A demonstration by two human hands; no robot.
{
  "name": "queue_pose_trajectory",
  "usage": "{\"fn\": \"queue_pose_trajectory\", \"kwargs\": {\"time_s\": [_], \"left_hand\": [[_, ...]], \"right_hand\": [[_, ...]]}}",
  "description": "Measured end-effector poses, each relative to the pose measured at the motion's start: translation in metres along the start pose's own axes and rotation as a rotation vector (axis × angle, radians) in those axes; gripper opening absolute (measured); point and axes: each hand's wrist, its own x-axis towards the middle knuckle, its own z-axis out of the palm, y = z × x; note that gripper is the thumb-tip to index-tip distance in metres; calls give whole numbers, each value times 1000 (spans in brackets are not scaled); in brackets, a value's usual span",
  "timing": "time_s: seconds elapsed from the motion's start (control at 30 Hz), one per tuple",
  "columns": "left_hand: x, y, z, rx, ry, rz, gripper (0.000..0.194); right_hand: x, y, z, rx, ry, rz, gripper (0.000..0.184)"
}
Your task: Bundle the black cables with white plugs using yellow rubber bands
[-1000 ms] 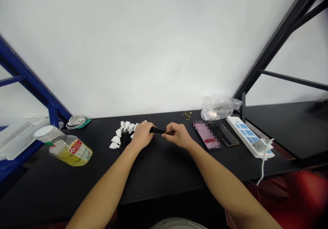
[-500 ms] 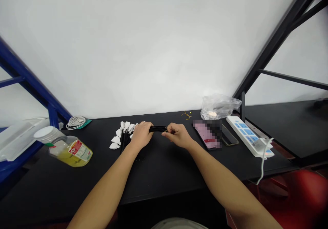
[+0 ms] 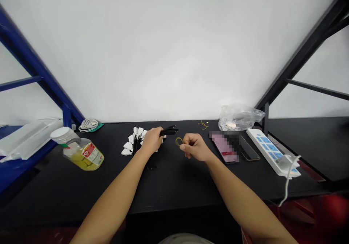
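Observation:
My left hand (image 3: 152,140) is shut on a bundle of black sticks (image 3: 169,130), whose dark ends stick out to the right of my fingers. Their white triangular tips (image 3: 133,138) fan out on the black tabletop (image 3: 174,186) to the left of that hand, partly hidden by it. My right hand (image 3: 195,147) pinches a small olive-yellow rubber band (image 3: 179,141), which forms a loop just left of my fingers. A short gap separates this loop from the sticks.
Left of the bundle stand a lidded plastic jar (image 3: 81,154) with yellow liquid and a coiled white cable (image 3: 88,125). To the right lie a clear plastic bag (image 3: 240,117), a phone (image 3: 225,146), a glass panel (image 3: 250,149) and a white power strip (image 3: 268,151).
My right hand has moved right, away from my left hand, and the rubber band now shows as an open loop. The sticks tilt differently in my left hand, and the whole view has shifted slightly.

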Motion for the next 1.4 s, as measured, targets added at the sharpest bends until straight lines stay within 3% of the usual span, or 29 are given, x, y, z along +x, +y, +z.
{"fn": "queue_pose_trajectory", "kwargs": {"time_s": [0.07,0.17,0.23,0.37,0.53,0.7,0.83,0.93,1.07,1.27,1.4], "left_hand": [[2,-7,1,-39,23,-41,9],[0,-10,1,-70,61,47,12],[-2,-6,1,-65,99,183,18],[-6,8,1,13,154,416,29],[-9,24,12,134,42,464,35],[-15,33,21,149,-75,514,40],[-17,35,21,131,-78,517,40],[-17,37,20,131,-86,520,44],[-16,36,11,107,-93,501,56],[-17,10,-9,70,-260,296,96],[-15,-4,-5,14,-339,196,96]], "right_hand": [[4,5,-11,-49,85,30,43],[13,20,-33,-449,292,38,32],[17,31,-47,-634,287,79,20],[20,43,-62,-681,319,216,15],[20,46,-68,-758,360,264,15],[18,48,-75,-832,311,325,9],[18,47,-75,-872,335,287,31],[19,45,-68,-793,340,223,27],[18,42,-47,-632,214,78,22],[16,37,-23,-666,35,39,20],[16,32,-25,-693,-2,82,20]]}}
